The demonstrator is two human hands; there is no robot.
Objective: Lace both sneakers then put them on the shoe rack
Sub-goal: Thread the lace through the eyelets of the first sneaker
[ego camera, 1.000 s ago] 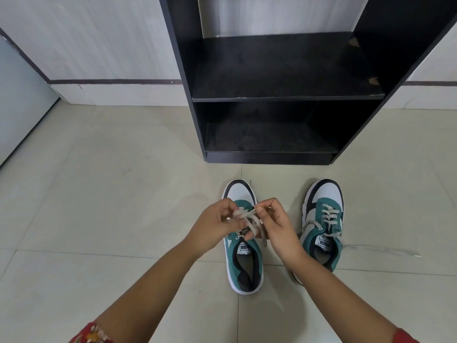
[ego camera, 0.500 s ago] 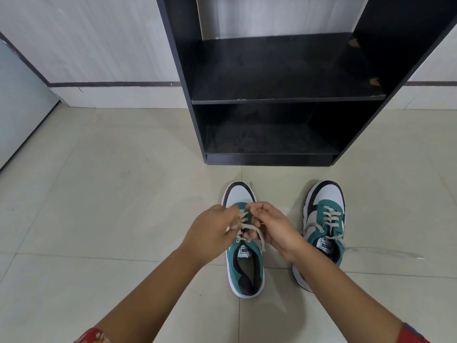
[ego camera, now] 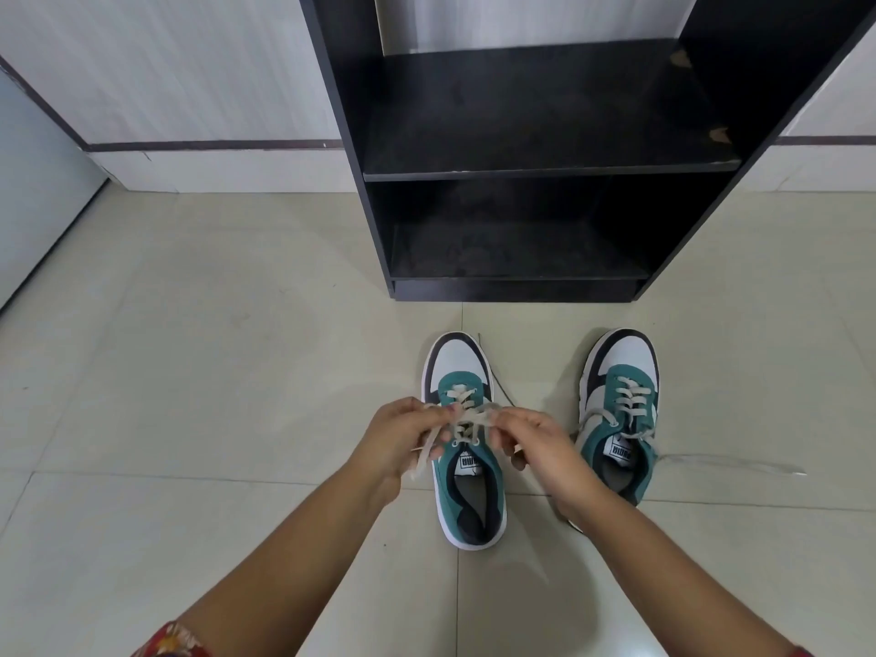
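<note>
Pale beige floor (ego camera: 189,372) tiles with thin grout lines spread out, softly and evenly lit. A whitish wall (ego camera: 166,64) carries a dark stripe (ego camera: 213,145) above a white skirting (ego camera: 227,170). A grey-blue panel (ego camera: 33,192) stands at far left.

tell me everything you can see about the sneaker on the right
The right sneaker is a low-top with a white toe, black trim, teal suede-looking upper and white sole. It stands upright on the tiled floor, toe toward the black shoe rack. Its pale laces are threaded but untied, one end trailing right. Neither hand touches it.
</note>
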